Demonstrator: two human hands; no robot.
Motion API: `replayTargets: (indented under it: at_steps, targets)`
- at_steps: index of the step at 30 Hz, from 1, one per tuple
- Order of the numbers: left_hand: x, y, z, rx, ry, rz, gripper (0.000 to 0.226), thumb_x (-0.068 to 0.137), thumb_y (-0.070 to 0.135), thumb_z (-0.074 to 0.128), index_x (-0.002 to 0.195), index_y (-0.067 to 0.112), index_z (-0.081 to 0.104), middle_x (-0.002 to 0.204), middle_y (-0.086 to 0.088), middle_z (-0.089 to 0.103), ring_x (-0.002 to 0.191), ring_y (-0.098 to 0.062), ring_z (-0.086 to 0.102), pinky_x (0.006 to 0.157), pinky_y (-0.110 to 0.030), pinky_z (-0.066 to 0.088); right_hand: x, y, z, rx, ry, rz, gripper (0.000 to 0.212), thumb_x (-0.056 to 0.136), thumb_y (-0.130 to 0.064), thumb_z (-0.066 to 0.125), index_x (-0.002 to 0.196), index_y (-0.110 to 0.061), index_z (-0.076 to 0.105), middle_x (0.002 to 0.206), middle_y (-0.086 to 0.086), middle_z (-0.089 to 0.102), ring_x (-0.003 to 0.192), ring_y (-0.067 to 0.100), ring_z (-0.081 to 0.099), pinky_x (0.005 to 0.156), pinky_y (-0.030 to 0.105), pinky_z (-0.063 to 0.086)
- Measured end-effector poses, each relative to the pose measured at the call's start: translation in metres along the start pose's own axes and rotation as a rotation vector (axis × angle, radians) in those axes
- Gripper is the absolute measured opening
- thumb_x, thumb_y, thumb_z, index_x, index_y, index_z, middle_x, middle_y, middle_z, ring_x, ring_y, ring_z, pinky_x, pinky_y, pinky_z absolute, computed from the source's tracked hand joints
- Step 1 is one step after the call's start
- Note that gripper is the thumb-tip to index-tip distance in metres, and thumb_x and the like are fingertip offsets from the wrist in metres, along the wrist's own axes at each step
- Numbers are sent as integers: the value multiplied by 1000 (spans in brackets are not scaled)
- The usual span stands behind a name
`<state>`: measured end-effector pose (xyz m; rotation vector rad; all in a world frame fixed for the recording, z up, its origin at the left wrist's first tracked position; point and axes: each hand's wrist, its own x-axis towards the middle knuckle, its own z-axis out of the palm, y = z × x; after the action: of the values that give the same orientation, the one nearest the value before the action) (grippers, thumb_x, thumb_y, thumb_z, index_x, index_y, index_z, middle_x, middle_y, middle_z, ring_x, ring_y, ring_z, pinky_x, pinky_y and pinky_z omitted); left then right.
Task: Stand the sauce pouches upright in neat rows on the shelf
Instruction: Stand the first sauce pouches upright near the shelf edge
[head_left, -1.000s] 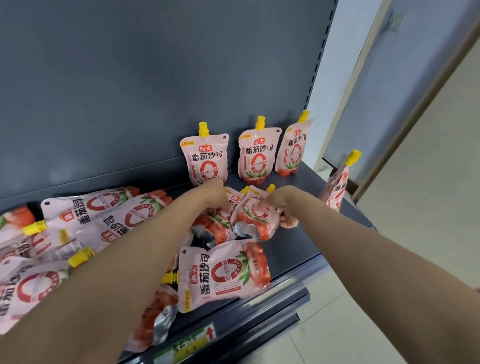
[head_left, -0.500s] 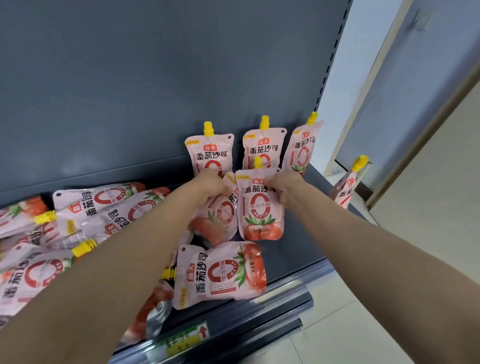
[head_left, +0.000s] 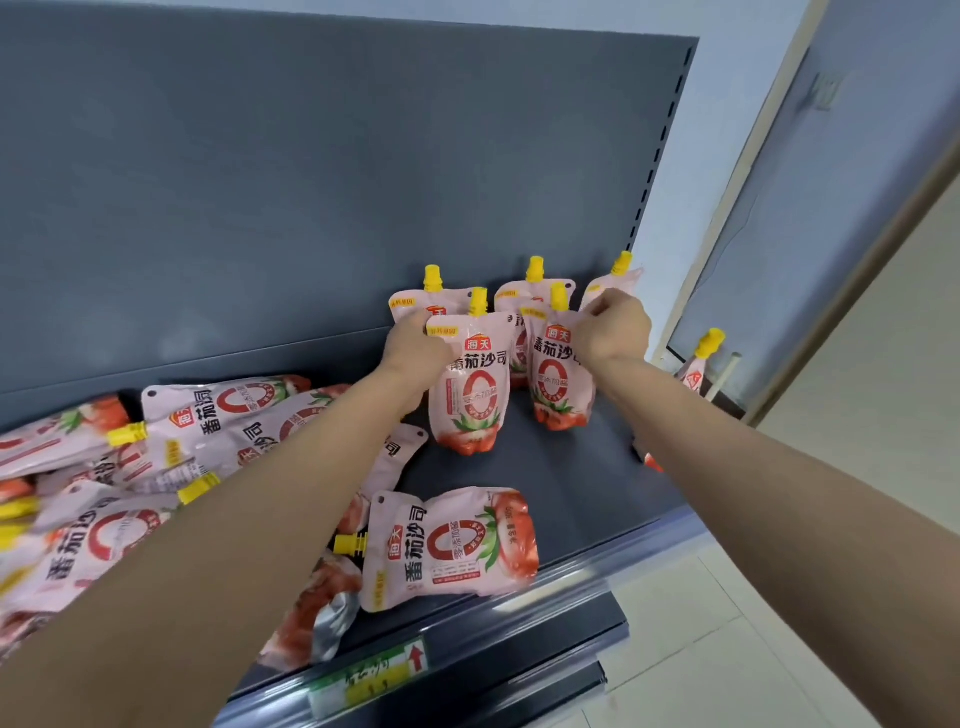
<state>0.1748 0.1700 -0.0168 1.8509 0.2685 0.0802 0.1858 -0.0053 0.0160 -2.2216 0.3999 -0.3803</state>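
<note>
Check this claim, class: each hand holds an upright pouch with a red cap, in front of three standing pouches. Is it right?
No: the head view shows yellow caps, not red. The left hand and right hand each hold an upright pouch, in front of three standing pouches.

Standing sauce pouches: 6.
- Back row: 3, namely left back pouch (head_left: 409, 307), middle back pouch (head_left: 511, 296), right back pouch (head_left: 602, 287).
- Front row: 2, namely front-left pouch (head_left: 470, 389), front-right pouch (head_left: 558, 379).
- Tilted by the right end of the shelf (head_left: 545, 467): 1, the edge pouch (head_left: 693, 374).

Hands: 2, left hand (head_left: 415, 348) and right hand (head_left: 615, 327), each gripping 1 front pouch.

Lying flat near the front: 3, namely front lying pouch (head_left: 452, 545), silver-bottomed pouch (head_left: 317, 608), half-hidden pouch (head_left: 397, 454).

Left heap (head_left: 156, 447): at least 5, too blurred to count exactly.

Shelf: 1. Price label (head_left: 374, 675): 1.
</note>
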Motion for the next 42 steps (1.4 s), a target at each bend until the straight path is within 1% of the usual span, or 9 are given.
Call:
replayTargets:
  at_steps: [6, 11, 14, 21, 25, 28, 31, 37, 42]
  targets:
    - [-6, 0, 1, 69, -59, -2, 34, 86, -7, 52, 114, 12, 52, 117, -7, 54, 98, -19, 50, 60, -23, 43, -3, 3, -4, -88, -64, -43, 20, 92, -7, 54, 109, 1, 61, 113, 19, 65, 106, 36, 60, 78, 33, 45]
    - [-12, 8, 4, 190, -106, 66, 42, 86, -4, 58, 126, 8, 56, 126, -10, 57, 108, -21, 54, 72, -25, 43, -9, -3, -14, -213, -146, -94, 25, 94, -12, 53, 113, 4, 58, 115, 21, 63, 108, 38, 60, 78, 36, 47]
    - [-14, 9, 5, 221, -84, 111, 37, 87, -3, 57, 123, 6, 58, 123, -11, 60, 99, -18, 54, 60, -18, 40, -12, -3, -19, -257, -154, -124, 26, 94, -10, 51, 114, 5, 58, 116, 23, 63, 108, 39, 60, 82, 37, 48]
    - [-20, 16, 3, 321, -68, 182, 23, 89, 1, 54, 110, 3, 63, 101, -4, 57, 92, -17, 54, 58, -18, 41, -12, -5, -22, -373, -103, -251, 28, 91, -16, 57, 114, 0, 59, 115, 21, 64, 108, 39, 59, 91, 45, 50]
    - [-24, 21, 3, 370, -26, 236, 14, 90, 4, 53, 100, 6, 63, 93, -3, 57, 86, -15, 54, 55, -19, 38, -13, -7, -23, -456, -19, -421, 33, 90, -14, 58, 122, -6, 56, 123, 17, 58, 120, 36, 48, 100, 44, 37]
    - [-30, 26, 2, 404, 29, 293, 20, 90, 2, 55, 108, 4, 62, 99, -4, 61, 91, -14, 54, 74, -24, 47, -19, -11, -23, -423, -7, -557, 35, 89, -3, 52, 124, -9, 56, 125, 13, 59, 122, 33, 46, 102, 42, 33]
    - [-33, 29, -5, 452, 107, 346, 23, 87, -1, 58, 108, 7, 64, 115, -7, 61, 105, -18, 57, 89, -27, 46, -27, -13, -23, -352, -97, -711, 32, 91, -6, 52, 122, -10, 59, 125, 9, 61, 119, 30, 51, 101, 42, 35]
    - [-56, 25, -29, 481, 172, 338, 19, 86, 0, 60, 103, 8, 65, 103, -1, 61, 97, -17, 59, 87, -25, 47, -49, -19, -6, -244, -321, -880, 21, 92, -8, 52, 109, -5, 64, 108, 11, 67, 102, 27, 60, 89, 42, 48]
    - [-79, 3, -58, 525, 176, 196, 20, 85, 3, 63, 105, 8, 64, 110, -7, 65, 103, -21, 60, 91, -31, 48, -72, -21, 24, -242, -564, -953, 16, 90, -8, 53, 100, -4, 64, 103, 12, 66, 95, 28, 60, 85, 41, 50]
